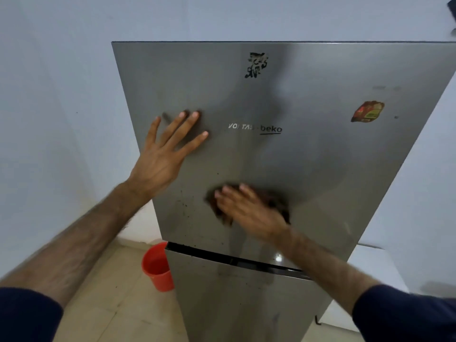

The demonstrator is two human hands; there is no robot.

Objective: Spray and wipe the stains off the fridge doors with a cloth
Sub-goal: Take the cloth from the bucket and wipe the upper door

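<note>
- Head view: I see the left hand flat on the upper fridge door, fingers spread straight, holding nothing.
- The right hand, blurred, presses a dark cloth against the door's lower middle, fingers extended.

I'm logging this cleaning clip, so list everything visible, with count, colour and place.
Fridge: 1, silver-grey, centre, against the wall; two doors, upper and lower.
Dark specks: several, black, lower left of the upper door.
Torn sticker residue: 1, black, top of the upper door.
Sticker: 1, red and yellow, right of the upper door.
Bucket: 1, red, on the floor left of the fridge.
Cloth: 1, dark brown, under the right hand on the upper door.
Left hand: flat on the upper door, fingers spread.
Right hand: pressing the cloth, blurred.
</note>
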